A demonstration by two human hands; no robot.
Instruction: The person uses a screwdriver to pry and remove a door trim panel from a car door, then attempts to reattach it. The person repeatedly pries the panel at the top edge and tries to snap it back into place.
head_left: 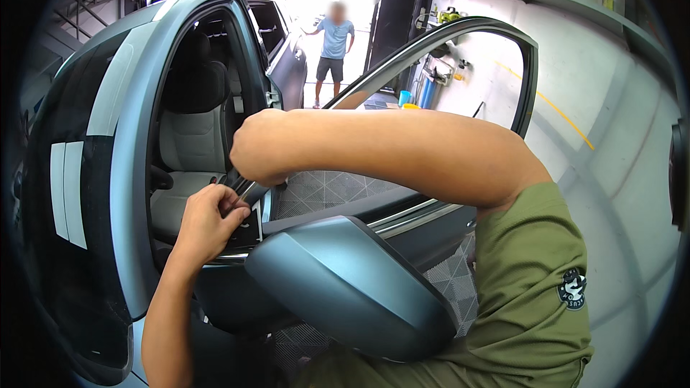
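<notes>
My left hand (205, 223) is at the front corner of the open car door (424, 233), with thumb and fingers pinched together. What lies between its fingertips is too small to make out. My right arm reaches across from the right, and my right hand (260, 147) is curled just above the left one. Its back faces me, so its fingers and anything in them are hidden. A narrow dark strip (249, 190) shows between the two hands. Below them, the blue-grey side mirror (345, 280) sticks out from the door.
The light blue car body (136, 172) fills the left, its grey seat (190, 136) visible through the doorway. A person (334, 43) stands beyond the rear door. A wall shelf (575, 11) holds containers at right. Grey tiles (330, 190) cover the floor.
</notes>
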